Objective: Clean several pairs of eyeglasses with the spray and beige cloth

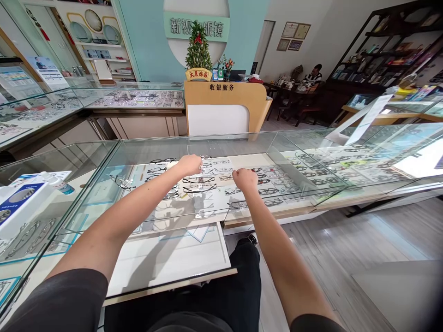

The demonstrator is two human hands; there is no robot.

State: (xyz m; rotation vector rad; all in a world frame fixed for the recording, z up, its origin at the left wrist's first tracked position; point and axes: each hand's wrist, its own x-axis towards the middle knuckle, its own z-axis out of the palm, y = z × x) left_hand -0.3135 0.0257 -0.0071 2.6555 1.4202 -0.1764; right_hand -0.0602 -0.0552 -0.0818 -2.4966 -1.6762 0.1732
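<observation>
My left hand point(191, 164) is closed, its fingers curled down over the rows of eyeglasses in the glass display case point(194, 144). Whatever those fingers hold, if anything, is hidden. Closest to it lies a dark-framed pair of eyeglasses point(199, 180), with another pair point(200, 188) just nearer to me. My right hand point(246, 179) is also closed, knuckles up, among the frames to the right. A thin-rimmed pair of eyeglasses point(226, 178) shows beside its thumb side. I cannot make out what the right fingers grip.
Below the case a white drawer point(166, 265) is pulled out towards my lap. A blue-and-white box point(22, 205) and a small bottle point(57, 182) stand on the left. Beyond the case are a wooden cashier counter point(261, 99) and a seated person point(314, 76).
</observation>
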